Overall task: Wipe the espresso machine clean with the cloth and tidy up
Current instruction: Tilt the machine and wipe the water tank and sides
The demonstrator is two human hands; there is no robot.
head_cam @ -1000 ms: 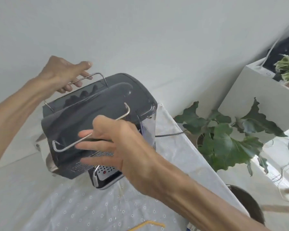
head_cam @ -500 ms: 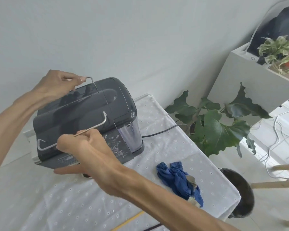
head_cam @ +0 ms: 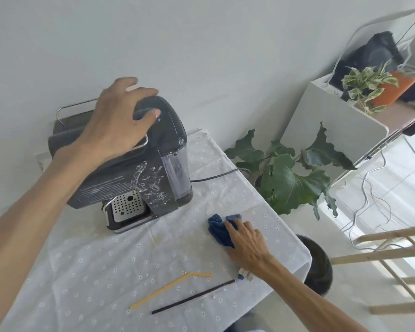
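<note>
A dark grey espresso machine (head_cam: 139, 173) stands on the white-clothed table (head_cam: 110, 267), with a perforated steel drip tray at its front and white streaks on its side. My left hand (head_cam: 116, 121) lies flat on the machine's top, fingers spread over the curved lid, holding nothing. A crumpled blue cloth (head_cam: 219, 230) lies on the table to the right of the machine. My right hand (head_cam: 248, 243) rests on the cloth, fingers closing over its near part.
A yellow straw (head_cam: 170, 289) and a black straw (head_cam: 193, 297) lie near the table's front edge. A power cord (head_cam: 216, 176) runs right from the machine. Beyond the table's right edge are a large leafy plant (head_cam: 292, 178), a dark round bin (head_cam: 318, 264), a white cabinet (head_cam: 326, 133) and wooden slats (head_cam: 393, 248).
Both hands let go of the machine's wire rails. The left hand moved onto the machine's top; the right hand went down to the blue cloth. The view tilted down.
</note>
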